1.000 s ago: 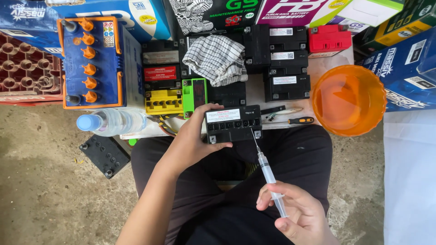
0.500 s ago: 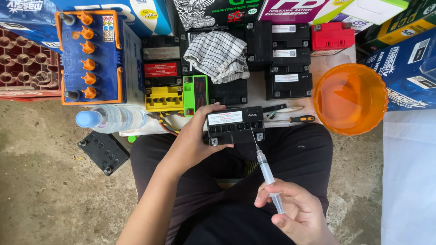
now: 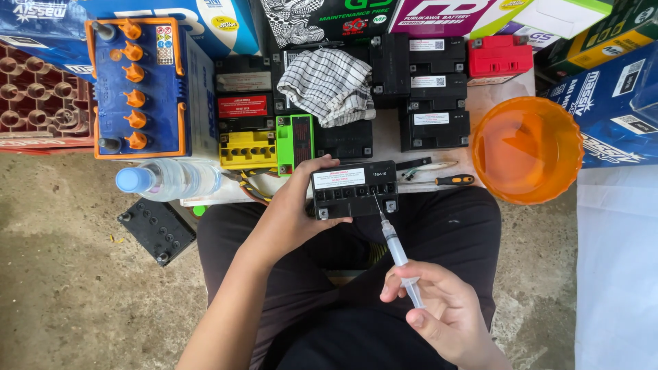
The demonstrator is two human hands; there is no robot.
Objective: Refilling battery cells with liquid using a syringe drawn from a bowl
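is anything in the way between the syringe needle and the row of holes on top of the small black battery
Nothing visible. The right hand holds the syringe with its needle tip right at the cell holes of the small black battery, which the left hand steadies. The screwdriver lies off to the side, clear of the path.

Bright, soft daylight and a sharp picture.

I see even light with only faint shadows, a small dark one beside the black battery on the floor (image 3: pixel 159 231). The orange bowl (image 3: pixel 526 149) glows. Things bend a little near the corners.
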